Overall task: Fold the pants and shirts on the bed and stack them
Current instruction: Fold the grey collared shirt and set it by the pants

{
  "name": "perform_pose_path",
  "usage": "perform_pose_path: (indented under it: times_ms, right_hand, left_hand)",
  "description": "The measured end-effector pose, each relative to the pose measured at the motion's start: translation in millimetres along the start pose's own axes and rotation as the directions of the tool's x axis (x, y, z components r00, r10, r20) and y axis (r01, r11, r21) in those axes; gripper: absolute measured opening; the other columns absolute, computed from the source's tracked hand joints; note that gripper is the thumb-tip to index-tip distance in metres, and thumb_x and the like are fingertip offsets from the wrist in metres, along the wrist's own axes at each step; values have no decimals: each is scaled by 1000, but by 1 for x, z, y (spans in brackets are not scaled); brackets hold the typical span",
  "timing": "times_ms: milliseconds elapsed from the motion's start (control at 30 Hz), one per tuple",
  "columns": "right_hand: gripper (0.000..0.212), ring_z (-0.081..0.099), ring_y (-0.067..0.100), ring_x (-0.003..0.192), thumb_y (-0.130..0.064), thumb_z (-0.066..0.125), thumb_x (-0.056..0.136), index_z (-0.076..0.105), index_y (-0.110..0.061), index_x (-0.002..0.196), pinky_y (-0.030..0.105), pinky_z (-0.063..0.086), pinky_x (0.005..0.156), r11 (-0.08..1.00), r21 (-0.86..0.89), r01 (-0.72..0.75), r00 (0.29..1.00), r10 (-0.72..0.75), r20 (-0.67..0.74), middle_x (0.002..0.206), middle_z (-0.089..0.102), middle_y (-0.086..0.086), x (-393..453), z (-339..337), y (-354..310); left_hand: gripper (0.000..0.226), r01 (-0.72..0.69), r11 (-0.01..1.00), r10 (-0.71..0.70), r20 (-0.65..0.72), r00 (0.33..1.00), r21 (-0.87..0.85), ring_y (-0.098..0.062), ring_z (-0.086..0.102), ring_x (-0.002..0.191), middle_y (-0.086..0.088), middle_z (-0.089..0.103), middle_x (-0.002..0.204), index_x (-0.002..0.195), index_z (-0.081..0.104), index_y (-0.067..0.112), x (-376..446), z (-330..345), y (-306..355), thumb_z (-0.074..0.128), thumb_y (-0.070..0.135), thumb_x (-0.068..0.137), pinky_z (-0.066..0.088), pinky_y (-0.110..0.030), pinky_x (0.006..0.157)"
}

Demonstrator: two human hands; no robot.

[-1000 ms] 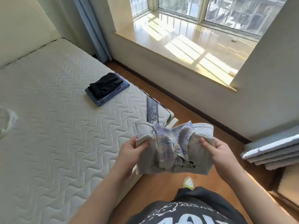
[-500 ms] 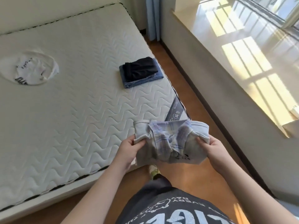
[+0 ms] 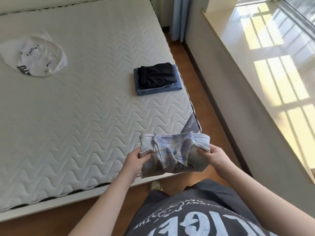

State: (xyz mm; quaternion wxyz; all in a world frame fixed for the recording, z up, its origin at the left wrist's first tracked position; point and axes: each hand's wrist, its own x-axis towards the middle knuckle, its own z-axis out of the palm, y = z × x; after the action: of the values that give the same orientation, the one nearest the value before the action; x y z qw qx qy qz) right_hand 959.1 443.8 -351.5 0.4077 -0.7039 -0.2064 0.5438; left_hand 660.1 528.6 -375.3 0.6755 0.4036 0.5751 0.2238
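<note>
The folded shirt, pale grey with a plaid blue-and-white collar showing on top, hangs in the air between your two hands over the near corner of the bed. Your left hand pinches its left edge, thumb on top and fingers curled under the cloth. Your right hand grips the right edge the same way, thumb pressed down on the fabric. Farther up the mattress, near its right edge, black folded pants lie on top of blue folded pants, forming a small stack. Well apart from it, toward the far left of the bed, a crumpled white T-shirt with black lettering lies unfolded.
</note>
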Motion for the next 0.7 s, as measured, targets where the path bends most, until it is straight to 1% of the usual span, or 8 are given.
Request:
perform_pose_path:
  times_ms: [67,167,300,333,400,467,567,700]
  right_hand:
    - [14,70,16,80,-11,67,91,72,-11,104,27,56,69,1000,9,-25,999,25,34,92,76,5,17,-7,-1]
    - [14,68,24,85,-9,66,90,72,-7,103,39,56,83,998,25,-65,993,62,101,97,75,14,44,-20,-5]
    - [22,70,26,88,-11,67,90,69,-1,110,42,56,85,992,-66,-110,962,123,242,97,75,14,84,-44,-16]
    - [22,71,29,92,-11,67,90,68,-1,110,44,55,88,988,-103,-116,952,140,271,100,74,15,95,-50,-19]
    - [20,69,32,102,-11,67,91,69,-3,109,48,53,95,979,-170,-112,934,163,319,105,73,16,118,-62,-26]
    - [18,68,31,105,-11,67,91,70,-7,108,47,51,98,974,-195,-115,920,179,350,106,73,13,138,-69,-31]
    - [18,67,35,105,-8,67,90,70,-6,108,49,51,99,967,-211,-142,917,209,339,106,73,17,166,-70,-34]
    - [17,71,31,96,-6,67,90,71,-4,106,41,57,89,962,-245,-119,930,195,312,102,74,17,201,-56,-41]
  left_hand:
    - [22,13,1000,-12,-37,999,12,-24,73,95,-4,76,102,102,75,30,8,1,0,71,13,89,57,-35,79]
    - [23,30,999,-28,-84,996,25,-22,73,94,-3,76,102,102,76,31,19,9,4,70,12,89,57,-29,75]
    - [25,18,980,14,-156,988,200,-10,72,88,8,77,94,94,75,37,36,33,21,71,13,89,53,-16,67]
    - [25,19,972,25,-181,983,233,-11,72,89,7,77,93,93,75,36,42,40,25,71,12,88,54,-18,69]
    - [23,35,965,25,-224,974,261,-19,70,93,1,77,95,96,74,31,56,52,29,72,10,87,54,-32,82]
    - [22,73,959,5,-270,963,275,-22,68,93,-1,76,97,95,73,33,69,63,30,73,13,87,52,-34,85]
    - [22,116,967,-33,-339,940,228,-21,62,80,-1,72,92,88,71,37,88,72,26,72,15,88,47,-28,69]
    - [25,98,972,-16,-353,935,215,-8,64,84,12,75,91,90,70,43,124,69,19,71,18,89,48,-22,71]
